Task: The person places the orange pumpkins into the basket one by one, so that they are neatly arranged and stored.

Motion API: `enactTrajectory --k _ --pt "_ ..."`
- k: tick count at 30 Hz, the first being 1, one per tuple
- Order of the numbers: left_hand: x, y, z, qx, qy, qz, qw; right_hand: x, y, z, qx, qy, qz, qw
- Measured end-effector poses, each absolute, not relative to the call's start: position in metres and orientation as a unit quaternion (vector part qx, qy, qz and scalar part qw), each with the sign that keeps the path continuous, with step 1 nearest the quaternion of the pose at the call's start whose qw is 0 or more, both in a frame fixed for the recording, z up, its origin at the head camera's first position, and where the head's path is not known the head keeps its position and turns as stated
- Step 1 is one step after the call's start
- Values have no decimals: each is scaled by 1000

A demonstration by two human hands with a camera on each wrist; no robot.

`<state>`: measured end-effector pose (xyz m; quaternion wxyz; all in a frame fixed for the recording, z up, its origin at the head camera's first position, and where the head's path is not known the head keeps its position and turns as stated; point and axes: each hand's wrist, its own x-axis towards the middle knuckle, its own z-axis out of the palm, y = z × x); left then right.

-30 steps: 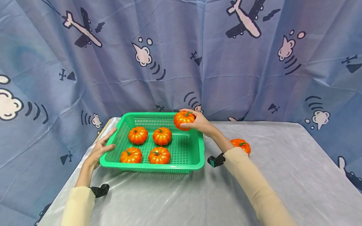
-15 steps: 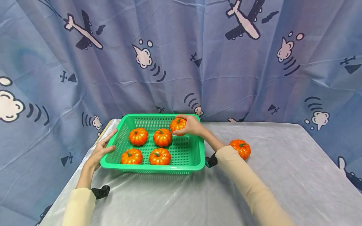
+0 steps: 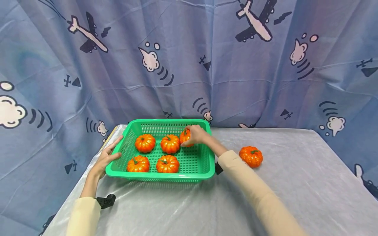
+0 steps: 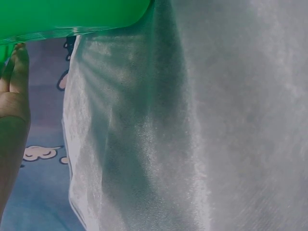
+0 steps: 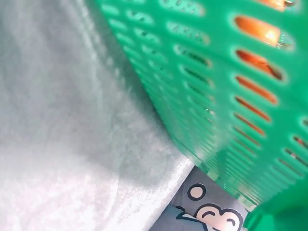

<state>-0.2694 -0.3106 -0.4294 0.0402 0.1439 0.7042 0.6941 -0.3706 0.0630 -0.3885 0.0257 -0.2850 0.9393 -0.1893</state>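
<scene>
A green plastic basket [image 3: 159, 176] with slotted walls stands at the left of the table. My left hand [image 3: 104, 160] rests on its left rim, fingers straight along the side. The left wrist view shows those fingers [image 4: 18, 72] reaching up to the basket from below. Inside the basket's back right part, my right hand [image 3: 197, 134] grips a small orange pumpkin [image 3: 184, 137], partly hidden by the fingers. Several other pumpkins lie in the basket, the nearest being the back middle pumpkin [image 3: 170, 144]. Through the slots in the right wrist view, orange shows behind the basket wall [image 5: 216, 130].
One more pumpkin [image 3: 251, 156] lies on the silver-grey tablecloth [image 3: 295, 170], right of the basket and beside the right sleeve. A blue curtain [image 3: 183, 65] with airplane prints hangs right behind the table's back edge.
My right hand has carried its pumpkin from over the basket's back right rim leftward and down into the basket, beside the back middle one. My left hand has stayed at the left rim.
</scene>
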Motion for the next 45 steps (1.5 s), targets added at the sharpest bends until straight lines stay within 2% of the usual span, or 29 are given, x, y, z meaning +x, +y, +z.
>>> enactTrajectory --k 10,16,27,33,36,41,45 --pt "-267 -308 -428 134 705 695 39 -365 56 -397 -266 947 -144 113" --pt "-268 -309 -427 140 705 694 38 -363 54 -396 -224 950 -149 159" --pt "-269 -309 -429 149 703 695 42 -363 56 -393 -228 943 -167 178" --pt "-270 -310 -428 143 708 690 48 -366 61 -388 -210 925 -229 218" --pt "-271 -310 -428 144 708 689 50 -367 62 -382 -208 934 -195 213" --pt "-271 -311 -428 147 705 692 49 -367 60 -374 -226 954 -94 171" --pt "-269 -312 -428 147 703 694 50 -366 57 -371 -212 960 -74 167"
